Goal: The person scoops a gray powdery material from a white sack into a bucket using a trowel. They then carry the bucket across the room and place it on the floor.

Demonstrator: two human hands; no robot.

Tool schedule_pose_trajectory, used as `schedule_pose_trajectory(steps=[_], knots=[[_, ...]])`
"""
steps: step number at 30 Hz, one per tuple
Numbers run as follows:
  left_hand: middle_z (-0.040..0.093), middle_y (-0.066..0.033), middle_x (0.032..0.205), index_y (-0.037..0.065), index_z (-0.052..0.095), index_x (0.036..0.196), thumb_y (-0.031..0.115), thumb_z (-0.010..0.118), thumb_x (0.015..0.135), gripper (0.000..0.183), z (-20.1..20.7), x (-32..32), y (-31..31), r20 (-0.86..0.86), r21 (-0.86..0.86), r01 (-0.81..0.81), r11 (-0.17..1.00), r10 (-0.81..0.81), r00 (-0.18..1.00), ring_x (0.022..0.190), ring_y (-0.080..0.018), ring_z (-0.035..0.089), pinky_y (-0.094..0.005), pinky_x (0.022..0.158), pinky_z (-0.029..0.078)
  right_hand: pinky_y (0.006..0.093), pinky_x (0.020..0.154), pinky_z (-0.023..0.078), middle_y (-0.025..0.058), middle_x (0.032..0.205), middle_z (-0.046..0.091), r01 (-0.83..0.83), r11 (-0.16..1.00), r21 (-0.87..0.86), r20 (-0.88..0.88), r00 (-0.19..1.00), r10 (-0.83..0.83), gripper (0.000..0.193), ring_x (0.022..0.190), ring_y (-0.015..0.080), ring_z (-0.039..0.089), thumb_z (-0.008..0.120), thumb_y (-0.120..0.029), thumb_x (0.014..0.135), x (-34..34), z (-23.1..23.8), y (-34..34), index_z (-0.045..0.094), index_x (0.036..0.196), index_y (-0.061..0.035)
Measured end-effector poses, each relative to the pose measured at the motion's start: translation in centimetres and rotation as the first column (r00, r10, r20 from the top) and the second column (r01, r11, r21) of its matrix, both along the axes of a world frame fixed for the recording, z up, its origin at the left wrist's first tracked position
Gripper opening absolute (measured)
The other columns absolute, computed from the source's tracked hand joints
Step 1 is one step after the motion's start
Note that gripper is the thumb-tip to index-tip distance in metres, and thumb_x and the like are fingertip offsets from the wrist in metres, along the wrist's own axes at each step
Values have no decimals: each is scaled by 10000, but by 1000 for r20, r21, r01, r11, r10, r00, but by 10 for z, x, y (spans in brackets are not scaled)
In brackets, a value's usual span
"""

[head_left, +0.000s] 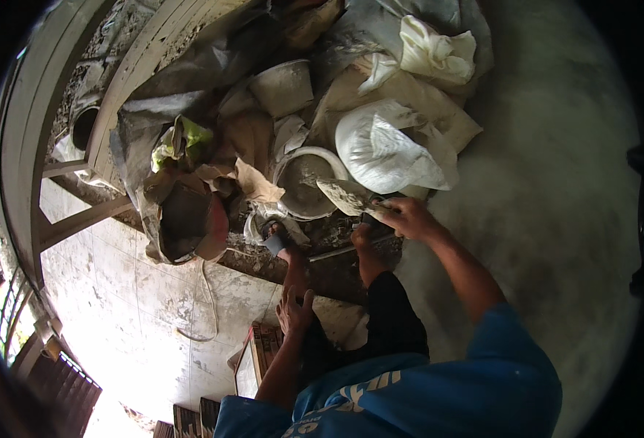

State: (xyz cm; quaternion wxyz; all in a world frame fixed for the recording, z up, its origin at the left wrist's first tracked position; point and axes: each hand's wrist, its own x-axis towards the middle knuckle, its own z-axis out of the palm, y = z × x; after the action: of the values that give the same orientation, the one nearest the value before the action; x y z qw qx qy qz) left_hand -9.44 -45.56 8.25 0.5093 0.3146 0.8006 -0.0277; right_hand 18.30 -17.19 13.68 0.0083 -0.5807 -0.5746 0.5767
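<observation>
My right hand [407,219] is closed round the handle of a trowel [344,196], whose blade carries grey, mortar-like stuff. The blade's tip reaches over the near right rim of a round pale bucket [329,155] with grey material inside. My left hand [294,312] rests by my left knee, its fingers apart and holding nothing. Just beyond the trowel lies a full white sack [384,150], its top folded over. My feet, in sandals, stand close to the bucket.
A reddish, dirt-caked bucket [216,228] stands left of my foot. Farther back are another grey bucket [284,89] and crumpled sacks [438,51]. A wooden beam [85,223] crosses at left, and a grey wall [555,182] rises at right. Stacked tiles [267,343] lie beside my left arm.
</observation>
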Motion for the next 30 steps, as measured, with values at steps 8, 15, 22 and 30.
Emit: schedule_pose_trajectory(steps=[8,15,22,30], knots=[[406,-198,1549,49,474,1463,570,582,930,753,-1,-13,-16,6,-4,-54,999,54,999,1432,-376,359,-479,1194,235,366,498,505,152,622,665,113,953,-282,264,964,-36,400,496,246,645,620,-337,898,-86,-174,-20,691,960,52],[411,-202,1543,44,484,1448,559,590,931,737,4,-17,-17,2,28,-97,995,97,995,1432,-377,361,-478,1192,243,318,416,385,102,697,617,406,568,-716,135,879,-458,235,594,216,619,578,-263,938,-116,-226,3,663,941,-44],[434,-196,1527,46,490,1443,560,599,927,736,9,-12,-8,-8,20,-98,995,98,995,1421,-370,380,-472,1186,256,293,445,419,145,866,697,294,399,-868,96,889,-447,369,559,176,582,532,-349,996,-76,-149,3,552,1241,-75],[480,-195,1481,52,508,1423,561,588,916,722,12,-2,12,44,-4,-111,994,111,993,1389,-378,413,-477,1163,285,322,388,479,139,833,667,320,711,-626,-218,804,-553,367,504,187,616,578,-266,966,37,89,11,564,1193,23]])
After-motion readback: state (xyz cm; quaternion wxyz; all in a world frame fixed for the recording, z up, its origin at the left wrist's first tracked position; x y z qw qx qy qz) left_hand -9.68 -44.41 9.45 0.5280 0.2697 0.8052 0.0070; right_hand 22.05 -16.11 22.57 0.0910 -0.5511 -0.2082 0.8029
